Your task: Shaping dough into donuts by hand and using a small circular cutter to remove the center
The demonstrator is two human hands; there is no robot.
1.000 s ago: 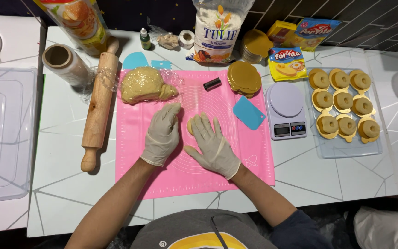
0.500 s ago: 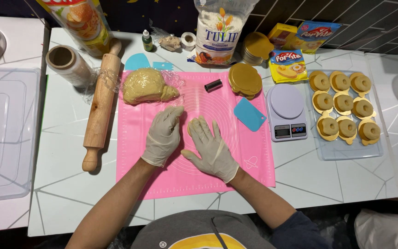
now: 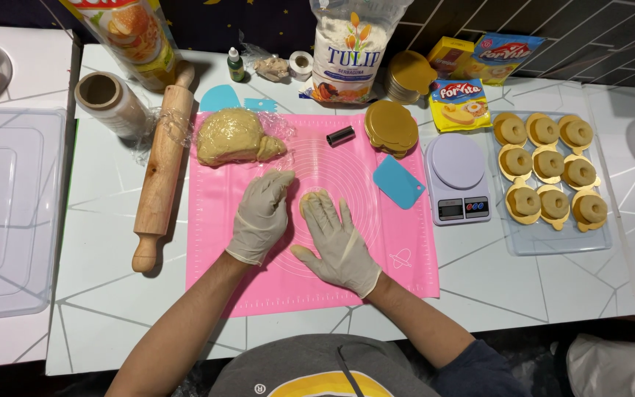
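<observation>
Vs. half a sec. ago: right hand (image 3: 338, 239) now spread flat, pressed on small dough piece (image 3: 310, 200) mid pink mat (image 3: 281, 294); left hand (image 3: 261, 215) curled loosely alongside; dough being flattened.

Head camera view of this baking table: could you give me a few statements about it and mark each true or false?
1. The right hand lies flat on a small piece of dough. True.
2. The rolling pin lies to the right of the pink mat. False: it lies to its left.
3. The tray holds nine ring-shaped pastries. True.
4. The left hand grips the blue scraper. False: the scraper lies untouched by the scale.
</observation>
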